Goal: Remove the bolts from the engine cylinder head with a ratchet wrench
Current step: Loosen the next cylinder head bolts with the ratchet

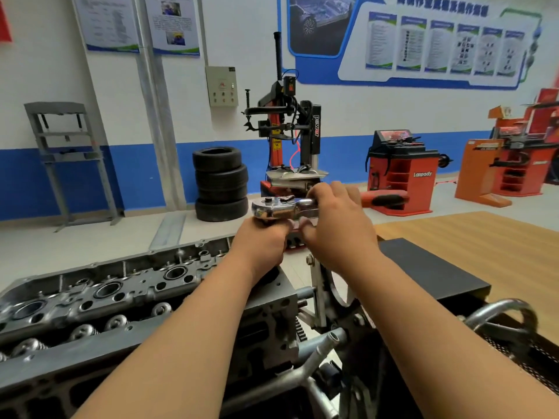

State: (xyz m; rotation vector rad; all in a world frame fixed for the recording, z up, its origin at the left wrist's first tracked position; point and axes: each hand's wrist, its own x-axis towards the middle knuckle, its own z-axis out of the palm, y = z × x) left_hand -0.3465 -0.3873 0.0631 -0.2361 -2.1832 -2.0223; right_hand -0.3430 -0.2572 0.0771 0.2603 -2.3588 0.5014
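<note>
Ratchet wrench [284,208] lay level, long axis L-R, over the right end of the cylinder head [99,294]: left hand [260,246], nearer the work, had its grip curled just under the wrench head, right hand [335,225] w/ grip wrapped round the handle; bolt hidden below.

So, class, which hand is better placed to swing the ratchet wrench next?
Right, probably: the right hand grips the shiny steel ratchet wrench by its handle, ready to lever; the left hand only holds beneath its head.
</note>
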